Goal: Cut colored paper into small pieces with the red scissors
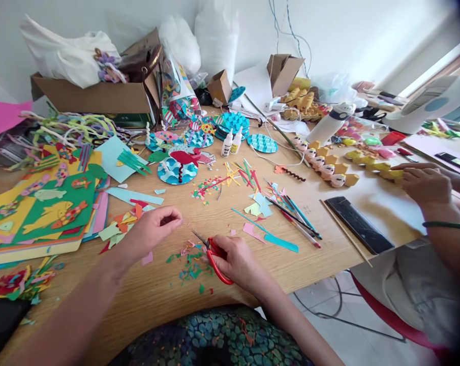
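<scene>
Low centre of the frame: right hand (235, 260) closed through the loops of red-handled scissors (213, 254), blades barely parted, tips aimed up and left, just above the wooden surface (153, 295). To the left, left hand (152, 230) pinched shut on a small pink paper scrap (179, 221), thumb and fingertips together, near the scissor tips. Between and below both hands, a scatter of green, blue and pink snippets (189, 264). Farther up, a blue wave disc (176, 170) with a red fish shape, two glue bottles (232, 142), pencils (298, 218) fanned at centre right. Stacked coloured paper (42, 213) at the left. At the right edge, another person's hand (424, 184) beside yellow paper pieces (386, 170).
</scene>
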`<move>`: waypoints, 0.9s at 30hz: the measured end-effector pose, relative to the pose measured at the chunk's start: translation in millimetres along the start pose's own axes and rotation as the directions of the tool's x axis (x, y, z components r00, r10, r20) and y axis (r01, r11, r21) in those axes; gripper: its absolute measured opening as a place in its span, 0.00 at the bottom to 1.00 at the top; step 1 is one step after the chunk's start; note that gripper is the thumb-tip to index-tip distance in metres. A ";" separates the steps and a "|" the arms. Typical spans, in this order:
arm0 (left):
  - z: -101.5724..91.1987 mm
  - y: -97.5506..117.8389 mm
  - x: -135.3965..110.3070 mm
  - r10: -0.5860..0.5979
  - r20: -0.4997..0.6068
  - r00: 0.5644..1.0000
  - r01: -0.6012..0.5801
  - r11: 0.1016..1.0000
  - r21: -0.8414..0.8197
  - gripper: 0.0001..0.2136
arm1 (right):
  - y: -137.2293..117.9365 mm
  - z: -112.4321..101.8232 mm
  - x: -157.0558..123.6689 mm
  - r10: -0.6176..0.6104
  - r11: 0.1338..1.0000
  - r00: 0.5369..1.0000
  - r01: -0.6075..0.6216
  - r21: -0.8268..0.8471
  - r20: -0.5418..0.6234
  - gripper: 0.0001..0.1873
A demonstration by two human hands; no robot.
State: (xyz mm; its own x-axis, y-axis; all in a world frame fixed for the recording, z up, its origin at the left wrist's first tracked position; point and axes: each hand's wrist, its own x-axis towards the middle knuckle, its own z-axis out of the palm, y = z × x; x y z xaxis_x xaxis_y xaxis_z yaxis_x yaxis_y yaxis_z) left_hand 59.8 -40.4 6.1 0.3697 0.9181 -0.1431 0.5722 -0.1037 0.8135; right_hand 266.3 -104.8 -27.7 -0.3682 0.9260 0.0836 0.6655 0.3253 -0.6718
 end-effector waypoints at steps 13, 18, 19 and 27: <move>12.2 -18.3 113.0 0.056 0.105 0.993 -0.095 0.906 0.412 0.08 | 22.8 -4.8 0.8 0.081 0.984 0.933 -0.020 0.175 -0.350 0.18; 11.0 -20.4 115.3 0.079 0.084 0.993 -0.110 0.871 0.478 0.06 | 24.2 -5.2 -1.0 0.060 0.984 0.919 0.012 0.180 -0.389 0.17; 9.7 -20.7 114.8 0.084 0.083 0.993 -0.114 0.866 0.486 0.06 | 25.1 -5.1 -2.0 0.066 0.983 0.915 0.009 0.183 -0.399 0.16; 19.1 -2.1 95.0 0.166 0.111 0.980 -0.200 0.832 0.518 0.10 | 32.2 -5.5 -9.5 0.251 0.808 0.812 0.124 0.576 -0.527 0.17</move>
State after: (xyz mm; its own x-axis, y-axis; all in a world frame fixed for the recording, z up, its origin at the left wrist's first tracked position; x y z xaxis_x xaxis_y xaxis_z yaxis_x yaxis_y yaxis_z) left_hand 107.7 39.8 -20.0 0.5387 0.8398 -0.0680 0.7813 -0.4677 0.4133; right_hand 294.8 -102.0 -46.1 0.2104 0.9345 0.2870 0.1182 0.2671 -0.9564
